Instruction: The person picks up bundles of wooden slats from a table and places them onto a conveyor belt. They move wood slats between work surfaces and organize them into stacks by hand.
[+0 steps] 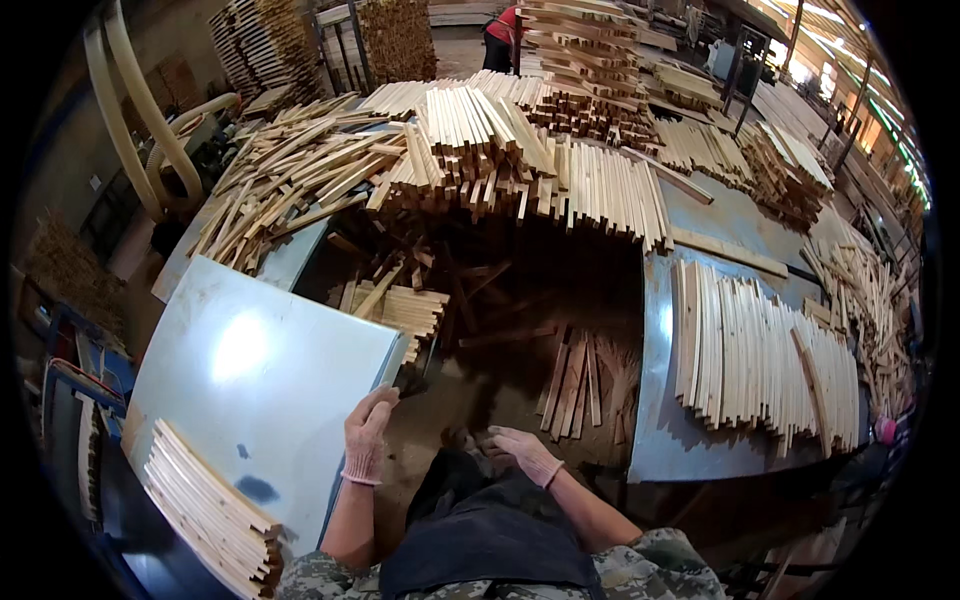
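The person stands in a gap between two grey metal-topped benches. The left hand, in a thin pale glove, is curled at the corner of the left bench, its fingers closed on a small dark object that I cannot identify, right at the bench edge. The right hand, also gloved, rests low by the dark apron, fingers loosely spread and gripping nothing.

A neat stack of curved wooden slats lies on the near left corner of that bench, within easy reach of the left arm. On the right bench a long row of similar slats lies side by side, apparently sorted. Between the benches, loose slats and offcuts lie on the floor, where they seem to have dropped. Beyond, a big jumbled pile of wood strips spans the back, likely the unsorted supply.
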Available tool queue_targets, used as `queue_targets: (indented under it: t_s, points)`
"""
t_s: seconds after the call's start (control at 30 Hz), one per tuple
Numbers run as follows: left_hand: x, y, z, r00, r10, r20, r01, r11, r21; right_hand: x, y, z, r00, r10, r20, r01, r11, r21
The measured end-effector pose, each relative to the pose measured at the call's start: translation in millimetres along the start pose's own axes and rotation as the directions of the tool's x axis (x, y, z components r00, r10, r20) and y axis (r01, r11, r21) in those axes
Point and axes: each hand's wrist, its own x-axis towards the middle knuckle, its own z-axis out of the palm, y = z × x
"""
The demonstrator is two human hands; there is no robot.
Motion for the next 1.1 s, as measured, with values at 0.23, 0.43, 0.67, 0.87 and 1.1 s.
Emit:
queue_targets:
  t_s: [0.23, 0.43, 0.67, 0.87, 1.1]
  points:
    - [145, -9, 81, 0.978, -0.078, 0.192, 0.088, 0.995, -0.047, 44, -5, -95, 0.927, 0.247, -0.283, -0.094, 0.882, 0.462]
    - [280, -25, 124, 0.951, -0.109, 0.289, 0.141, 0.986, -0.093, 126, -75, -159, 0.923, 0.226, -0.311, -0.036, 0.856, 0.516]
    - [374, -27, 146, 0.948, -0.185, 0.258, 0.219, 0.970, -0.107, 231, -175, -200, 0.935, 0.158, -0.319, 0.007, 0.888, 0.460]
    - [442, -25, 141, 0.984, -0.155, 0.091, 0.171, 0.961, -0.218, 328, -257, -258, 0.947, 0.059, -0.316, 0.004, 0.981, 0.195]
    - [553, 0, 159, 0.986, -0.163, -0.043, 0.161, 0.985, -0.062, 492, -365, -350, 0.832, -0.324, -0.450, 0.176, 0.924, -0.339]
